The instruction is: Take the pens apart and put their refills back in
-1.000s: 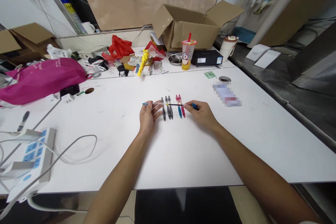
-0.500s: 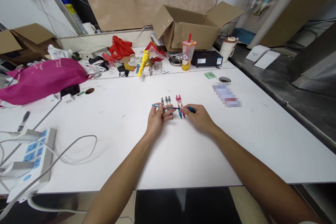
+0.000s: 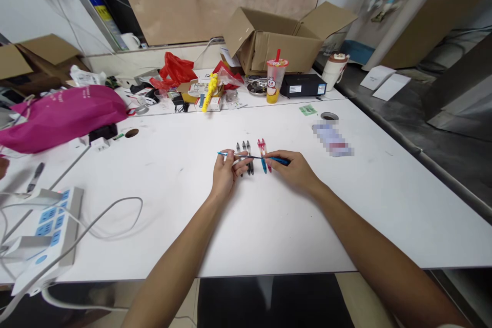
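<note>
My left hand [image 3: 226, 171] pinches the light-blue-tipped end of a thin pen refill [image 3: 251, 157] between thumb and fingers, its other fingers loosely curled. The refill runs rightward to a blue pen barrel [image 3: 277, 160] held in my right hand [image 3: 298, 169]; whether its end sits inside the barrel I cannot tell. Behind and below my left fingers lie several dark pens [image 3: 248, 146] side by side, partly covered. Between my hands, two pens with red tops rest on the white table: one has a blue grip [image 3: 264, 166], the other is red [image 3: 268, 164].
A power strip [image 3: 57, 225] with cables and a dark marker [image 3: 35, 177] lie left. A pink bag [image 3: 69, 115], a drink cup [image 3: 273, 82] and a cardboard box [image 3: 280, 51] stand behind. A tape roll [image 3: 329, 116] and a blurred phone-like item [image 3: 332, 139] lie right. Part of another person's hand [image 3: 3, 166] shows far left.
My left hand has shifted slightly left with the refill end, and more of the blue barrel shows at my right hand. Part of another person's hand has appeared at the far left edge.
</note>
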The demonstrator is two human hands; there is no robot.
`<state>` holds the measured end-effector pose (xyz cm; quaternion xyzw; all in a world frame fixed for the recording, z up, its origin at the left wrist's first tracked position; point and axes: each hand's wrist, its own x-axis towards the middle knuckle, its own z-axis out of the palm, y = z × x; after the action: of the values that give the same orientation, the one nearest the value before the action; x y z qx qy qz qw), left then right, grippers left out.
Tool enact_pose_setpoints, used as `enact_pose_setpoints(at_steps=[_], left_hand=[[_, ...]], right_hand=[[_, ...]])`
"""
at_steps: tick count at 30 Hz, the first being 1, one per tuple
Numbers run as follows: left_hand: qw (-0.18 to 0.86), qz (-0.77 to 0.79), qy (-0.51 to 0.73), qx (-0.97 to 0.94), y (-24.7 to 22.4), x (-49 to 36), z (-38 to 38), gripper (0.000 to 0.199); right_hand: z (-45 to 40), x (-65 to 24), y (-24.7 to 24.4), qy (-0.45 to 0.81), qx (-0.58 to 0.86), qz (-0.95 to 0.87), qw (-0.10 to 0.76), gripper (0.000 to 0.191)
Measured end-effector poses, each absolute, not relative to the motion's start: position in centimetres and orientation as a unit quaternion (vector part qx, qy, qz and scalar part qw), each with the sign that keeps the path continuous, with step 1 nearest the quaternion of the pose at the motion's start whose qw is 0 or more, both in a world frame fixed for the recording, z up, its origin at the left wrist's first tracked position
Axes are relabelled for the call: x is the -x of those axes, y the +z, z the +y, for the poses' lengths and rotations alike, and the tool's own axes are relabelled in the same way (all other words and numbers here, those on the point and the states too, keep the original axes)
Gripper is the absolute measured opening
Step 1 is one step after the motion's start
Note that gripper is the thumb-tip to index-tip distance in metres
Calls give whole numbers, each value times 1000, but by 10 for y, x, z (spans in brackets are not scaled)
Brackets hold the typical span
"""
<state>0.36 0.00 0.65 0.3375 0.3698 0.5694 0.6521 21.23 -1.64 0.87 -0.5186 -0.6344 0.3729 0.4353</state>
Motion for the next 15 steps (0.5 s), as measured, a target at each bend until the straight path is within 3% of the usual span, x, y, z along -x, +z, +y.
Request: enact_pose_setpoints(at_steps=[15], left_hand=[[668,341,558,-355,0,-13,-5,31]], right_hand=[[-18,-205,5,360,460,-682,439,33]])
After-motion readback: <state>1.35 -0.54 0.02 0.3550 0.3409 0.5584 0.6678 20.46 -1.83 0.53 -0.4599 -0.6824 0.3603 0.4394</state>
